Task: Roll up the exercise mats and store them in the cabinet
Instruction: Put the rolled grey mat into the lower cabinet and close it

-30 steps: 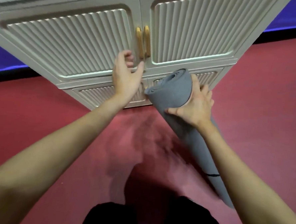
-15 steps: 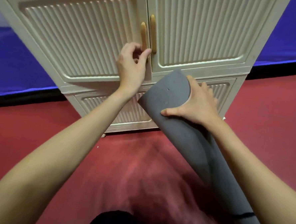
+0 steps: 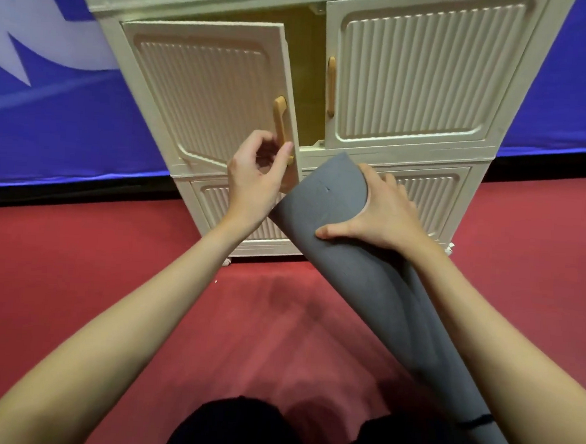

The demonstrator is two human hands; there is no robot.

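A cream cabinet with ribbed doors stands in front of me on the red floor. Its upper left door is swung partly open, and a yellowish interior shows in the gap. My left hand grips the lower end of that door's wooden handle. My right hand grips the top end of a rolled grey exercise mat, which slants down to the lower right past my right forearm. The upper right door stays closed.
Red floor spreads around the cabinet. A blue and white banner runs along the wall behind it. Lower cabinet doors are closed. My dark-clothed knees show at the bottom edge.
My left hand reached the left door's handle, took hold and pulled the door partly open. The view tilted up and back. My right hand kept hold of the rolled mat.
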